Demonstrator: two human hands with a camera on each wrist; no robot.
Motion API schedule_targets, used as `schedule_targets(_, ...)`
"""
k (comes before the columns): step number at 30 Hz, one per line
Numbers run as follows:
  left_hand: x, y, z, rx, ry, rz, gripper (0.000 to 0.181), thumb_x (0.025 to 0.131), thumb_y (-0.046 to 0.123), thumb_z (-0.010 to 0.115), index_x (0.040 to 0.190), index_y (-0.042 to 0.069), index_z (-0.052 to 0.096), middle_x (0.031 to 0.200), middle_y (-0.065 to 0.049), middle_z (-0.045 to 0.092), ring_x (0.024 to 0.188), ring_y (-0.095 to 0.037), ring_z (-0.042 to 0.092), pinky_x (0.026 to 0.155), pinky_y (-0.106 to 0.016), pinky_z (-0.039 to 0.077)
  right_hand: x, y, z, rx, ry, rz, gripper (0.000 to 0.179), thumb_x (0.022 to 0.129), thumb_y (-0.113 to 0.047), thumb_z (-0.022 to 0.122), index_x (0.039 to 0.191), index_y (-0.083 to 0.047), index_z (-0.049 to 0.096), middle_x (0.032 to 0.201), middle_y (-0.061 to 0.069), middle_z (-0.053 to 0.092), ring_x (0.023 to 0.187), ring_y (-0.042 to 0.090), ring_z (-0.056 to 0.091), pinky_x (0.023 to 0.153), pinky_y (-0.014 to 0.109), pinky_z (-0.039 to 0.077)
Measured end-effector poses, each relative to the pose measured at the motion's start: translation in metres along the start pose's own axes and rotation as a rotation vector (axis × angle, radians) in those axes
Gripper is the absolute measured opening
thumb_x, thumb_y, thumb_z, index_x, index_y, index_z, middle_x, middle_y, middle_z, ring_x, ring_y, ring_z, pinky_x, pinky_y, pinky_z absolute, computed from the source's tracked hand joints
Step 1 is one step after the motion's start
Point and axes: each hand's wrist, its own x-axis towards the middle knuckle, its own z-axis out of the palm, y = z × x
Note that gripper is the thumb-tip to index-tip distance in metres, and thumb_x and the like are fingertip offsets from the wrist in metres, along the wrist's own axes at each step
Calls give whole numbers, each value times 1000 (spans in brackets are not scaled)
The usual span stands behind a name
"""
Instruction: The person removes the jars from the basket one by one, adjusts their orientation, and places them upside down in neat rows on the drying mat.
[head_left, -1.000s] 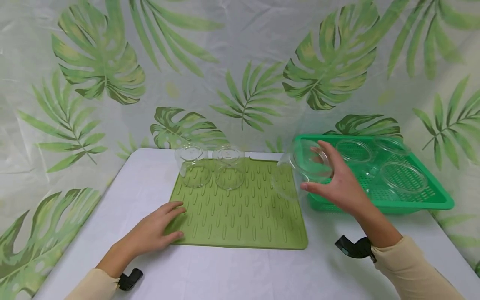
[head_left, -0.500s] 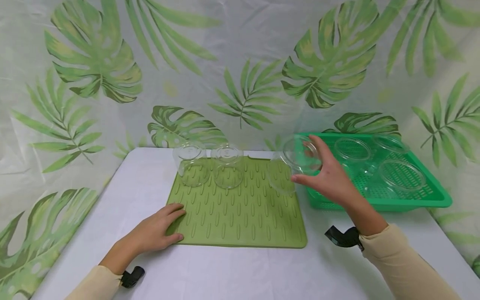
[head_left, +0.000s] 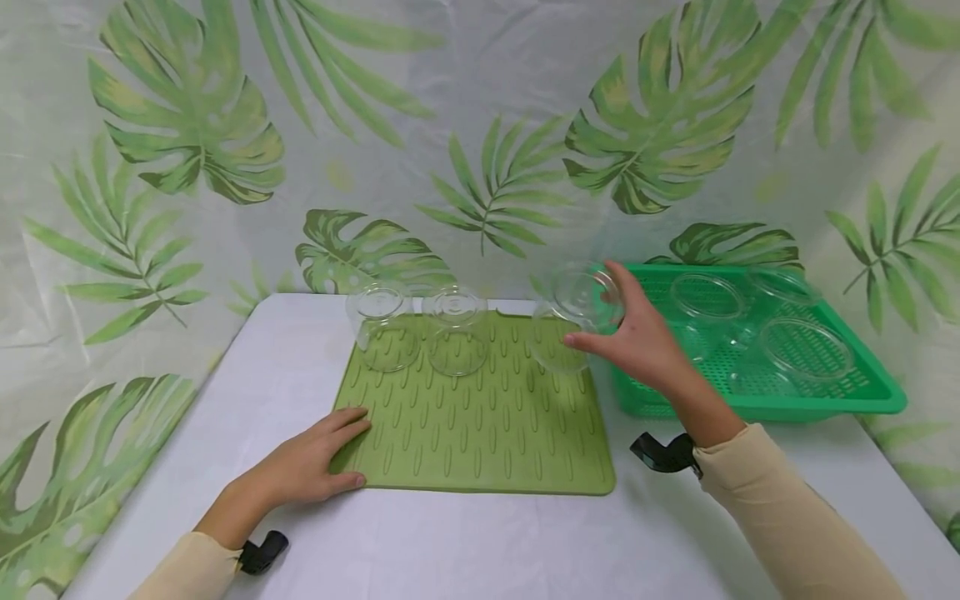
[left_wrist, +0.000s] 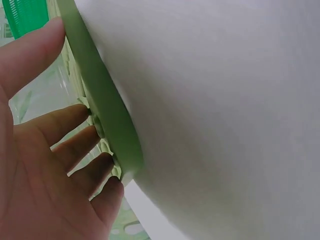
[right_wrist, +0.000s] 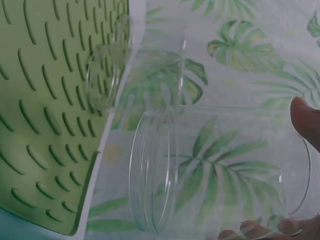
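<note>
My right hand (head_left: 651, 335) grips a clear glass (head_left: 576, 310), mouth down and a little tilted, over the back right part of the green drying mat (head_left: 480, 433). In the right wrist view the rim of this glass (right_wrist: 150, 175) points toward the mat, with thumb and fingertips around its base end. Two more clear glasses, one (head_left: 457, 332) beside the other (head_left: 385, 329), stand upside down at the mat's back left. My left hand (head_left: 311, 460) rests on the mat's left edge with relaxed fingers; the left wrist view shows its fingertips along that edge.
A green plastic basket (head_left: 757, 408) stands at the right, holding several clear glasses (head_left: 806, 354) with their mouths up. A white cloth (head_left: 465, 550) covers the table. Behind it hangs a leaf-patterned curtain (head_left: 420, 167).
My right hand has carried the glass left, away from the basket and farther over the mat's back right corner. My left hand has stayed at the mat's edge.
</note>
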Motion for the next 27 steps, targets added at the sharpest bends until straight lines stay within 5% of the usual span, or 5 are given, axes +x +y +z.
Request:
schedule_targets(20, 1, 1, -4, -47, -19, -19, 75, 84, 40, 77, 144, 2, 50, 154, -18, 42, 141, -42, 42, 109, -57, 43, 29, 14, 39, 115, 12, 8, 118, 77, -44, 84, 161, -27, 2, 167, 11, 15, 151, 42, 23, 111, 68, 34)
schedule_targets(27, 2, 2, -2, -63, -23, -14, 75, 86, 40, 75, 145, 2, 49, 155, -17, 40, 141, -42, 42, 108, -57, 44, 35, 25, 57, 112, 17, 75, 124, 74, -50, 84, 161, -24, 0, 168, 9, 12, 152, 41, 20, 115, 66, 31)
